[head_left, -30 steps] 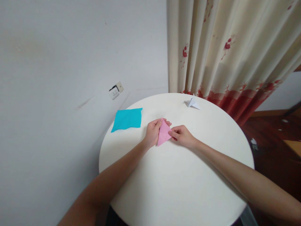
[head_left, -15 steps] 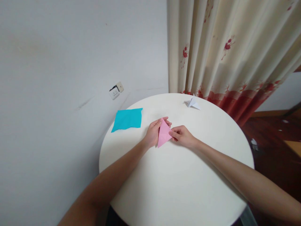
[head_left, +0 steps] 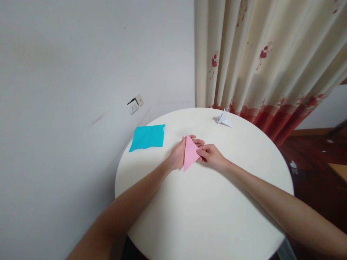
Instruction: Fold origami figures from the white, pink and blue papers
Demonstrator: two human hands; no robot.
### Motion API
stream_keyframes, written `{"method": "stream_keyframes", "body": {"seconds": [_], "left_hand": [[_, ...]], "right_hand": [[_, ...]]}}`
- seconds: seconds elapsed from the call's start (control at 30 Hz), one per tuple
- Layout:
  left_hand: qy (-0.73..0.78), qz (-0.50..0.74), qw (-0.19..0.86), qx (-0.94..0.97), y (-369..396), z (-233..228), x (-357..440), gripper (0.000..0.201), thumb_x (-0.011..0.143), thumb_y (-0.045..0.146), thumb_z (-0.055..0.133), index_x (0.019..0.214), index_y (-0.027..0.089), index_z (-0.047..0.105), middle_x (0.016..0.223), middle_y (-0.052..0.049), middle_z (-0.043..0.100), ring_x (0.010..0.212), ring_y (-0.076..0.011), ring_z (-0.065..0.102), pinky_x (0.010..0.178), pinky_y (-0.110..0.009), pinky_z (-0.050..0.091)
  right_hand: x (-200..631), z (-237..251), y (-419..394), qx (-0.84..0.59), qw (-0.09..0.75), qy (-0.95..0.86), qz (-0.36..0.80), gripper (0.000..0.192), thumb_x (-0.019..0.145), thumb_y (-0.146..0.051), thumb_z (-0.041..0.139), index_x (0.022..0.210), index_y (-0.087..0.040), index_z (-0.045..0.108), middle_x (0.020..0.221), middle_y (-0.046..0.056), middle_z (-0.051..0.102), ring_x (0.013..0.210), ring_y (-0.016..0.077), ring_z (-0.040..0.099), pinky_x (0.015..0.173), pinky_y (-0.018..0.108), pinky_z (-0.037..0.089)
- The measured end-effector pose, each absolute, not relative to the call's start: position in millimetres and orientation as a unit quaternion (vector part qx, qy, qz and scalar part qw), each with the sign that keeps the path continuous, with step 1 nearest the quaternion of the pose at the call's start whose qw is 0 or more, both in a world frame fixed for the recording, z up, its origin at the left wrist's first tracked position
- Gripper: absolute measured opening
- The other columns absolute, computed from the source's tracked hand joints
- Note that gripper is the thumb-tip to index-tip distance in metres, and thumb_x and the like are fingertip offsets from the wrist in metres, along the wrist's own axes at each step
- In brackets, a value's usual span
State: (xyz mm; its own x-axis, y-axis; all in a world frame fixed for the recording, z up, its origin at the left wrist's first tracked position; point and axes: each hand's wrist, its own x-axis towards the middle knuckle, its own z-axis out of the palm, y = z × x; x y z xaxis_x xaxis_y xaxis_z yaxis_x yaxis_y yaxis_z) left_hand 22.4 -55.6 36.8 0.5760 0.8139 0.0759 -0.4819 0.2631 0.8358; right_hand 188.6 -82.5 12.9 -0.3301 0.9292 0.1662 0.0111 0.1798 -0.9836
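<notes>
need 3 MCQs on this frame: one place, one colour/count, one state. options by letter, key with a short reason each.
1. Where does the white folded paper figure lie?
A. at the table's far edge, near the curtain
B. on the teal sheet
C. under the left forearm

2. What colour is the flat sheet lying left of the hands?
A. yellow
B. teal
C. black

3. What state is the pink paper in?
A. lying flat and unfolded
B. crumpled into a ball
C. folded to a triangle, held between both hands

Key:
1 A: it sits at the far rim of the round white table, just in front of the curtain.
2 B: the sheet is teal and lies apart from the hands.
3 C: the left hand is on its left edge and the right hand pinches its right corner.
</notes>
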Motion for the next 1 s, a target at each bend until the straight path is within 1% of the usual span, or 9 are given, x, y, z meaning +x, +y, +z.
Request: {"method": "stream_keyframes", "body": {"seconds": [0.07,0.17,0.23,0.33,0.47,0.67,0.87,1.0], "left_hand": [[0.184,0.410,0.780,0.435,-55.1,36.5,21.4,0.043,0.089,0.056,0.056,0.110,0.019,0.060,0.110,-0.012,0.069,0.113,-0.0288,0.063,0.091,-0.043,0.051],[0.183,0.417,0.779,0.431,-56.0,36.1,20.9,0.037,0.088,0.053,0.060,0.101,0.019,0.062,0.105,-0.010,0.069,0.115,-0.0287,0.061,0.095,-0.042,0.050],[0.185,0.428,0.772,0.431,-57.3,36.0,21.2,0.033,0.086,0.051,0.064,0.096,0.019,0.061,0.103,-0.009,0.069,0.116,-0.0285,0.061,0.096,-0.043,0.049],[0.184,0.435,0.766,0.437,-58.8,36.4,22.0,0.032,0.085,0.049,0.066,0.094,0.020,0.060,0.101,-0.008,0.068,0.116,-0.0283,0.061,0.097,-0.043,0.048],[0.170,0.443,0.761,0.442,-59.7,36.7,23.7,0.031,0.087,0.049,0.065,0.095,0.019,0.059,0.099,-0.008,0.067,0.114,-0.0277,0.061,0.096,-0.042,0.049],[0.164,0.450,0.745,0.464,-61.3,35.9,27.5,0.033,0.088,0.050,0.062,0.093,0.017,0.057,0.096,-0.007,0.066,0.110,-0.0273,0.062,0.091,-0.041,0.052],[0.179,0.464,0.728,0.472,-63.0,36.0,28.2,0.034,0.088,0.050,0.062,0.093,0.017,0.057,0.094,-0.007,0.066,0.107,-0.0274,0.064,0.088,-0.041,0.054],[0.196,0.468,0.722,0.471,-62.6,34.0,28.2,0.034,0.088,0.049,0.063,0.097,0.017,0.056,0.091,-0.006,0.066,0.105,-0.0273,0.065,0.086,-0.041,0.055]], "right_hand": [[188.8,13.1,-82.3,-0.368,0.445,-0.620,0.531,0.048,0.084,-0.056,0.061,0.057,-0.017,0.056,0.049,-0.002,0.048,0.045,0.0088,0.035,0.047,0.026,0.022],[188.8,13.2,-82.5,-0.356,0.445,-0.610,0.550,0.048,0.084,-0.056,0.062,0.057,-0.016,0.056,0.051,-0.002,0.048,0.046,0.0085,0.035,0.047,0.026,0.022],[188.8,12.4,-82.6,-0.352,0.444,-0.608,0.557,0.048,0.084,-0.057,0.062,0.058,-0.016,0.056,0.052,-0.002,0.048,0.046,0.0082,0.034,0.047,0.026,0.021],[189.0,10.5,-82.5,-0.351,0.439,-0.612,0.556,0.049,0.085,-0.057,0.061,0.059,-0.016,0.056,0.053,-0.003,0.048,0.046,0.0079,0.034,0.047,0.026,0.021],[187.8,9.7,-82.8,-0.352,0.438,-0.618,0.550,0.048,0.085,-0.056,0.062,0.059,-0.016,0.055,0.054,-0.002,0.048,0.047,0.0081,0.035,0.047,0.026,0.022],[183.5,8.4,-82.5,-0.369,0.454,-0.634,0.506,0.049,0.084,-0.054,0.064,0.055,-0.016,0.054,0.051,-0.003,0.044,0.047,0.0080,0.032,0.047,0.027,0.020],[182.3,8.6,-83.8,-0.364,0.461,-0.634,0.504,0.049,0.086,-0.054,0.062,0.055,-0.016,0.056,0.053,-0.001,0.047,0.048,0.0085,0.033,0.047,0.026,0.020],[181.3,12.4,-86.2,-0.369,0.457,-0.631,0.506,0.051,0.085,-0.056,0.062,0.054,-0.016,0.056,0.051,-0.001,0.047,0.046,0.0083,0.033,0.046,0.027,0.020]]}}
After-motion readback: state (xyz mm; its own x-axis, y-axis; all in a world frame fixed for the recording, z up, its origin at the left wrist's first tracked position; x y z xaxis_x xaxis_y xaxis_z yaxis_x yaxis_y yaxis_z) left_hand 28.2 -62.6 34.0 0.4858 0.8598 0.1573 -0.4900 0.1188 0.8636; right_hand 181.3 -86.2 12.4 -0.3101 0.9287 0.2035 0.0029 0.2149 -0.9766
